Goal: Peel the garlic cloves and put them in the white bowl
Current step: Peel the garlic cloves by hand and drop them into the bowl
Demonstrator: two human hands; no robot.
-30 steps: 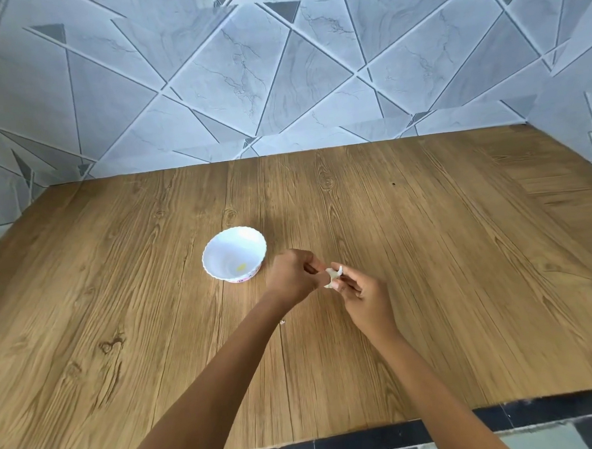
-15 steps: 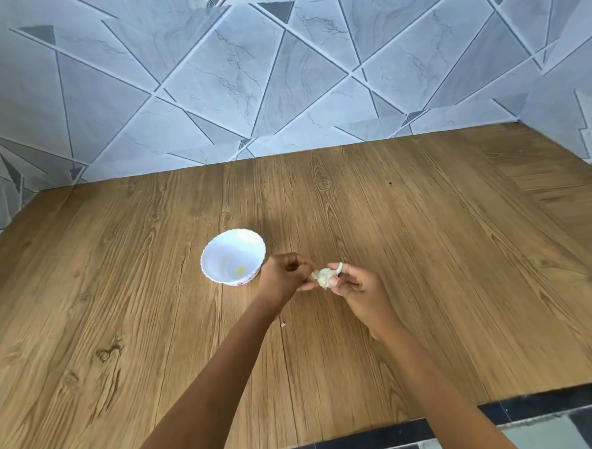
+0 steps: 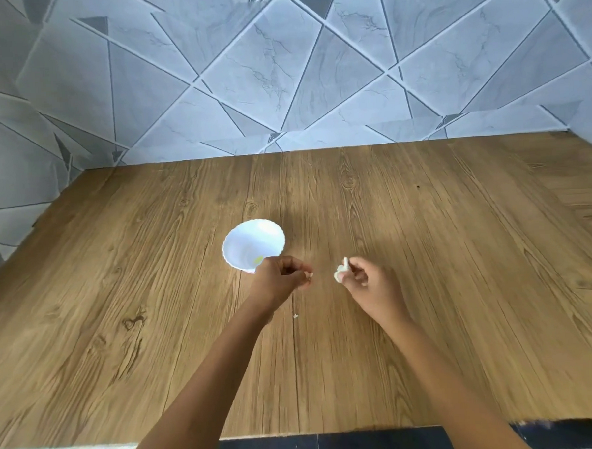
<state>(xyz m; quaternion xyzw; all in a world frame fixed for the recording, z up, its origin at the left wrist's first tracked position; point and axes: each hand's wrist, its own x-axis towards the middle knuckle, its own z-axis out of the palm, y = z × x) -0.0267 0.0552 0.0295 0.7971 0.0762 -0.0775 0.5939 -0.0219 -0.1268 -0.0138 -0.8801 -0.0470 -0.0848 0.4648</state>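
My right hand (image 3: 368, 284) pinches the garlic clove (image 3: 341, 272); my left hand (image 3: 281, 278), beside the white bowl (image 3: 251, 242) mid-table (image 3: 481, 317), has its fingers curled, holding I cannot tell what.

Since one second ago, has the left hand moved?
Yes. The left hand moved left, away from the garlic in the right hand, toward the bowl, whose near rim it now overlaps.

Likely a home kitchen corner.
Grey marble-look tiles (image 3: 279, 70) cover the wall beyond the right grip (image 3: 366, 282); a wood-grain desk (image 3: 480, 300) lies beneath it, a white bowl (image 3: 251, 240) to its left.
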